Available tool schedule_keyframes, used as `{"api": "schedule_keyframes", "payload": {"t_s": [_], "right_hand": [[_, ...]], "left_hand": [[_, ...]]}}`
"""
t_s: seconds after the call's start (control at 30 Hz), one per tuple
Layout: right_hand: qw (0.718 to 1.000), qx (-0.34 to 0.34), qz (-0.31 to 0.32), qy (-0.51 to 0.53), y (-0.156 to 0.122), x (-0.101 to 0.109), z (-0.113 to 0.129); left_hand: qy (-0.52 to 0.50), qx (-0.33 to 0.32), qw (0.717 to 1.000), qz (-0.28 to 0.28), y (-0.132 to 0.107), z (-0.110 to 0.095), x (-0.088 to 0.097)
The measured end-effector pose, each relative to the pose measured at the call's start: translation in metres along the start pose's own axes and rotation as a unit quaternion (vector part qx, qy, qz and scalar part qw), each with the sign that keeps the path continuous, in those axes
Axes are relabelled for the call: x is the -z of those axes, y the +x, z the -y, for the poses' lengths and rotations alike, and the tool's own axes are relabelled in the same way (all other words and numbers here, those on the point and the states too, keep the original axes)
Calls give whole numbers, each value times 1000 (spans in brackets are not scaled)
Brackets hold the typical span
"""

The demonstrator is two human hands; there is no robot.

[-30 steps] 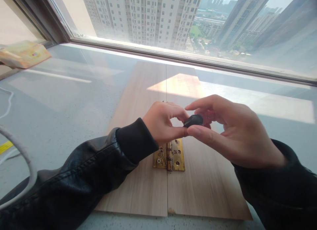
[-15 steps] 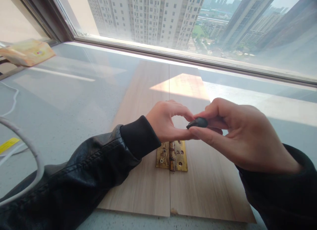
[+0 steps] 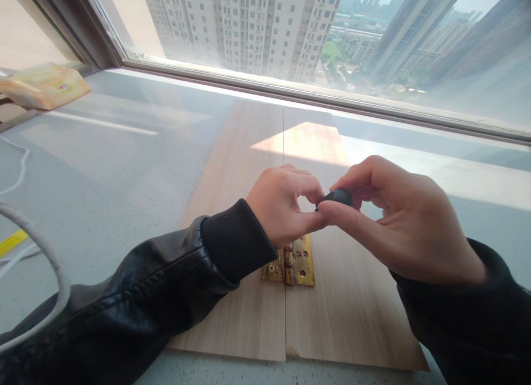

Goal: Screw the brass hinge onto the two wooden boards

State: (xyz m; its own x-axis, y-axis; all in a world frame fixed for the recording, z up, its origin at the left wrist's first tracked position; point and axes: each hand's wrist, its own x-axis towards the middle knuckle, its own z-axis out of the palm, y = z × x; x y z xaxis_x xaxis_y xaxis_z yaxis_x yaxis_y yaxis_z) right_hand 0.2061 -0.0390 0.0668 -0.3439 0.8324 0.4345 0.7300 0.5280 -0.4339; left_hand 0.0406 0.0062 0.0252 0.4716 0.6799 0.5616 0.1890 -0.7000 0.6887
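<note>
Above the boards, my right hand (image 3: 409,222) grips a small black rounded object (image 3: 341,196) between thumb and fingers. Its kind cannot be made out; the narrow end points left. My left hand (image 3: 286,202) is closed in a pinch, its thumb and fingertips meeting at that narrow end. Whether a small piece lies in this pinch is hidden. Below the left hand, a worn brass hinge (image 3: 305,266) lies across the seam of two pale wooden boards (image 3: 244,313). A cross-head screw (image 3: 271,268) sits in its left leaf, while holes show in the right leaf. The hinge's upper part is covered.
A window (image 3: 249,36) rises behind the speckled white surface (image 3: 157,169). At far left sit a yellowish soft packet (image 3: 45,86) and a looping white cable (image 3: 58,263) with a yellow label (image 3: 12,242). Sunlight falls on the boards' far end.
Both hands have shifted slightly and drawn closer together. The gap inside the left hand's pinch has narrowed, and the black object has turned and moved a little up and right.
</note>
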Motion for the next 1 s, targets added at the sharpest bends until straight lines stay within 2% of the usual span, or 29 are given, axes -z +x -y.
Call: {"api": "schedule_keyframes", "payload": {"t_s": [0.1,0.2,0.33,0.53,0.67,0.87,1.0], "right_hand": [[991,-13,77,108,1,8,-6],[987,-19,88,132,1,11,-10],[996,-8,62,65,-2,12,-9],[998,20,8,-67,-4,7,-4],[994,45,-10,-96,-7,5,-4],[991,50,-26,-120,-10,9,-7],[983,58,-61,-161,-7,4,-10]], "left_hand": [[-34,-7,999,11,1,5,0],[-63,-23,998,22,1,7,0],[-82,-27,996,27,2,8,1],[-136,-41,987,76,4,15,2],[-156,-65,979,116,5,20,3],[-156,-62,971,170,5,22,3],[-118,-97,975,163,7,20,2]]}}
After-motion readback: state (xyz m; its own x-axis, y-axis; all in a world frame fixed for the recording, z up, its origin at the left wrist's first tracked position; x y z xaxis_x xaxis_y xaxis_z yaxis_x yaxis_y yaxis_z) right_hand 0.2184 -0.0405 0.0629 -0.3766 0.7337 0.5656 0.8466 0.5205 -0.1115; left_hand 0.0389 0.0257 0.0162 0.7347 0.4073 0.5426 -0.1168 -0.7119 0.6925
